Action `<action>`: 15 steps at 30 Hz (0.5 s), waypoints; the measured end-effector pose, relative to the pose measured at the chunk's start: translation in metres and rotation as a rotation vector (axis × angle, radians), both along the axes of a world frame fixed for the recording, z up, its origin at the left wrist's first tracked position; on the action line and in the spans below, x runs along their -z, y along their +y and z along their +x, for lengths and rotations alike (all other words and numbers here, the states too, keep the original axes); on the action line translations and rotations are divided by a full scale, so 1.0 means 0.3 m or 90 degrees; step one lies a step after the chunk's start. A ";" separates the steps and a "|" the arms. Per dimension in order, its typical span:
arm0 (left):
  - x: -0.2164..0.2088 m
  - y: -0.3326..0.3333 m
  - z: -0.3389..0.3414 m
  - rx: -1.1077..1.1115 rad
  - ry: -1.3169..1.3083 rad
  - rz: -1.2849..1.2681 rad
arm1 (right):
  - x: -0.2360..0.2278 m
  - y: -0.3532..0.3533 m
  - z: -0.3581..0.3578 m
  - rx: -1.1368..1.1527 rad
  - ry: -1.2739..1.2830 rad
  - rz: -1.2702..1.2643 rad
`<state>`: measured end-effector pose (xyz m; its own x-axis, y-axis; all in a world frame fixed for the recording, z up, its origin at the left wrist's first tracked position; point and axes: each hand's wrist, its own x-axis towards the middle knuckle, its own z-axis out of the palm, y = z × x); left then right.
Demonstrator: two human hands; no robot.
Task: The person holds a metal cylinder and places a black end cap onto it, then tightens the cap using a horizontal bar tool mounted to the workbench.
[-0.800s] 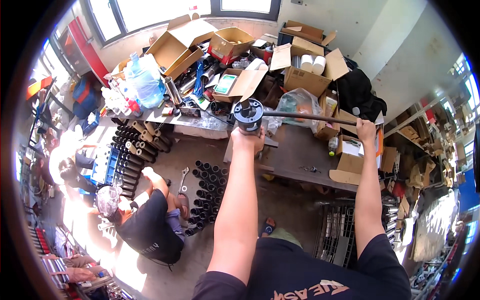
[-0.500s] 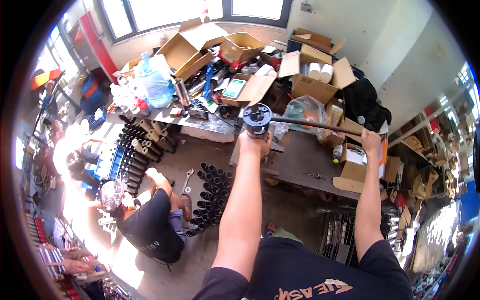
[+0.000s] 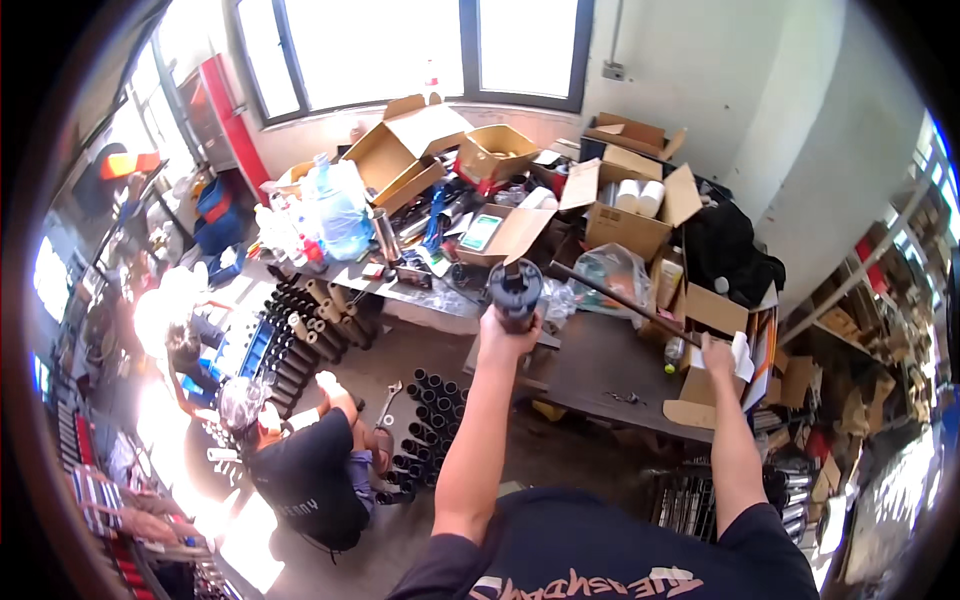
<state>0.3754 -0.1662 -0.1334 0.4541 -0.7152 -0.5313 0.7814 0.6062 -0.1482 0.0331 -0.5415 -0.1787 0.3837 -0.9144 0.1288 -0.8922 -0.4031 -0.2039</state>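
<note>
My left hand is closed around the side of a dark metal cylinder with a notched round top face, held up over the bench's near edge. My right hand grips the near right end of a long dark metal bar. From there the bar slants up and leftward, its other end close to the cylinder's top. Whether the bar touches the cylinder I cannot tell. Beside my right hand stand an opened cardboard box and a white scrap of paper.
A cluttered workbench runs ahead, bearing cardboard boxes, a large blue water bottle and plastic bags. Several black tubes stand on the floor, near a wrench. A person in a black shirt sits low at the left; another person is beyond.
The bar's right end and my right hand have come lower and nearer, so the bar slants more. The cylinder's top is tipped differently. The view has tilted upward, showing more window.
</note>
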 end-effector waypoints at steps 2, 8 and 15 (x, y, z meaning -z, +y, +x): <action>-0.150 0.073 -0.211 0.008 -0.249 -0.011 | 0.214 0.164 -0.177 0.016 0.004 0.118; -0.333 0.203 -0.407 0.029 -0.513 -0.172 | 0.646 0.805 -0.272 0.302 -0.150 0.538; -0.424 0.226 -0.356 0.056 -0.645 -0.148 | 0.802 0.883 -0.118 0.312 -0.551 0.698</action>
<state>0.2685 -0.0983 -0.0061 0.5520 -0.8030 0.2248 0.6442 0.5819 0.4964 -0.0023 -0.2766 -0.4192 0.1804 -0.7170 -0.6733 -0.3361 0.5984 -0.7273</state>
